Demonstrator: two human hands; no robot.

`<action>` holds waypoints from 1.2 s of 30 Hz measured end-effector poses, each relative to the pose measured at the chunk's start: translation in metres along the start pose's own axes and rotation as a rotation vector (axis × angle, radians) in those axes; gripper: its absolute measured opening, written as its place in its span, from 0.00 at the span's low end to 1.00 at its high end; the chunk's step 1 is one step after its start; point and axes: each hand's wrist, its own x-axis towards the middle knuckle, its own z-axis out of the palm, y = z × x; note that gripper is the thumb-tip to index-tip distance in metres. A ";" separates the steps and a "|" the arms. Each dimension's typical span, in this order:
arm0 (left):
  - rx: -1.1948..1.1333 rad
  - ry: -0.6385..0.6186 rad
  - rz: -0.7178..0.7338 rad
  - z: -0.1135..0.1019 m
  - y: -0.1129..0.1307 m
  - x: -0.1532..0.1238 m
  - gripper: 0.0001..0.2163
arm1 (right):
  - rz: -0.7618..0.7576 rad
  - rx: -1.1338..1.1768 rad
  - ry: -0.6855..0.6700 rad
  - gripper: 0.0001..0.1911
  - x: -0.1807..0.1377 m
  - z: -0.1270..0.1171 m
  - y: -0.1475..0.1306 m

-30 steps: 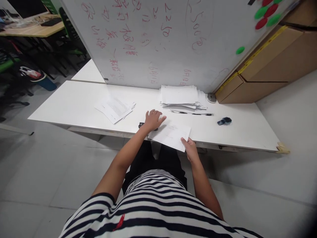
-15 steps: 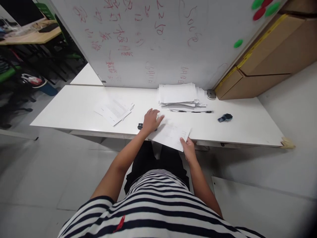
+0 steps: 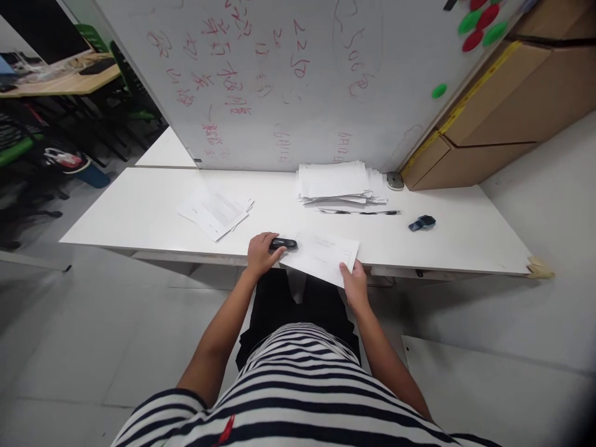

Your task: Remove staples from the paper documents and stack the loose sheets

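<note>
At the front edge of the white table (image 3: 153, 208), my left hand (image 3: 262, 253) is closed around a black stapler (image 3: 284, 244). The stapler's nose lies at the left corner of some printed paper sheets (image 3: 321, 254). My right hand (image 3: 354, 282) pinches the lower right corner of these sheets, thumb on top. How many sheets lie together I cannot tell. Part of the paper reaches out over the table edge.
Loose printed papers (image 3: 216, 214) lie to the left. A thick paper stack (image 3: 333, 180) stands against the whiteboard (image 3: 316, 81). In front of it rests a thin black-and-white pen (image 3: 358, 212). A dark blue object (image 3: 422, 223) and cardboard boxes (image 3: 470, 161) are at the right.
My left hand has come down and left from above the paper and taken hold of the stapler. My right hand still holds the sheets in nearly the same place.
</note>
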 end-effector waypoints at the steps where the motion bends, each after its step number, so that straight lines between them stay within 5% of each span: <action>1: -0.006 -0.017 -0.015 -0.001 0.001 0.000 0.20 | -0.009 0.002 -0.011 0.25 -0.001 -0.001 -0.003; 6: -0.050 -0.075 -0.082 -0.007 0.007 0.004 0.19 | -0.019 -0.025 -0.018 0.23 -0.001 -0.009 -0.021; 11: -0.144 0.025 -0.228 -0.002 0.001 0.008 0.17 | 0.059 0.205 0.051 0.24 0.007 -0.024 -0.049; 16: -0.194 0.089 -0.293 0.002 -0.003 0.008 0.17 | -0.020 0.281 0.029 0.23 0.009 -0.041 -0.074; 36: -0.080 0.025 -0.233 0.000 0.003 0.010 0.16 | -0.009 0.120 -0.007 0.22 0.006 -0.038 -0.058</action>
